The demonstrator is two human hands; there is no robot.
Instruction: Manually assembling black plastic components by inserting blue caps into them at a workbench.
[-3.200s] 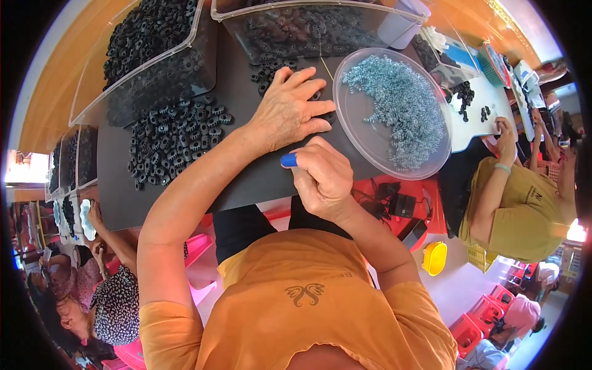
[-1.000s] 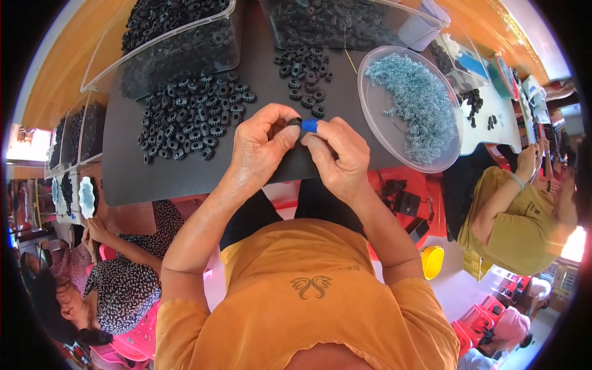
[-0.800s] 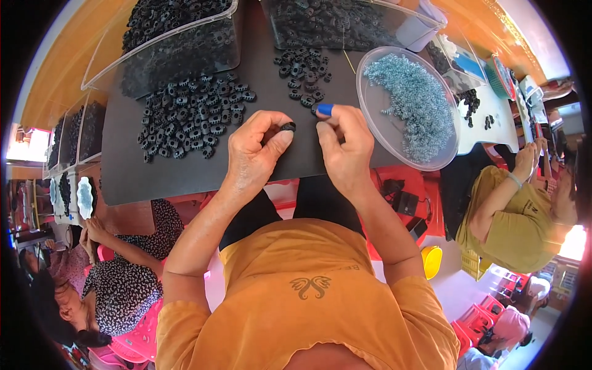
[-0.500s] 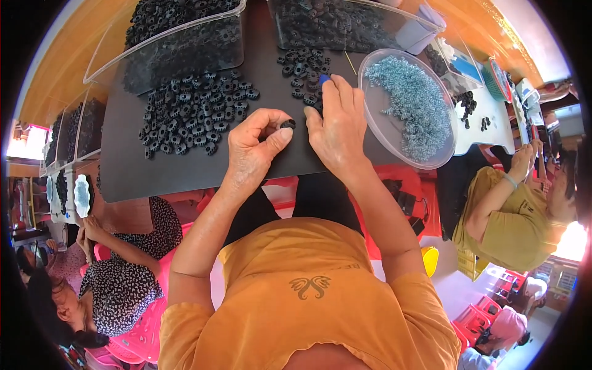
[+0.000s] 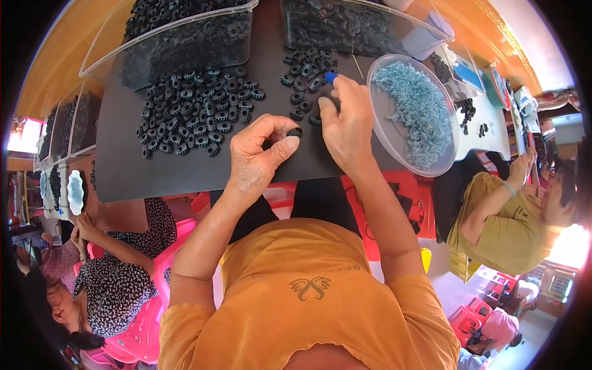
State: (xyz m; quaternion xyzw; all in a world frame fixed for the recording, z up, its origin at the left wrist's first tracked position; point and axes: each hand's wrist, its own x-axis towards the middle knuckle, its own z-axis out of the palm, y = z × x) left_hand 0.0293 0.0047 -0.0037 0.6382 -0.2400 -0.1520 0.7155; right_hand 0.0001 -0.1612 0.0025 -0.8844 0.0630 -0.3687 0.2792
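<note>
"ok, what's on your desk?"

"Dark tabletop [image 5: 148,182], then a clear plastic bin [image 5: 126,48] of black bits up at my left. Big loose pile [image 5: 185,117] below it, and a round clear tray [image 5: 385,102] of bluish coil springs [image 5: 419,114] on my right."

"And the hands?"

"Right hand [image 5: 348,117]: thumb and forefinger apart, at the smaller pile [image 5: 305,65]. Left hand [image 5: 254,151]: finger and thumb pinched on one black plastic piece [image 5: 295,132], just above the tabletop. Tiniest thing's the blue finger cover [image 5: 331,77] on my right forefinger lol."

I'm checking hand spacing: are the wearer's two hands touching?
Apart. The head view shows dark tabletop between the left hand and the right hand.
</note>
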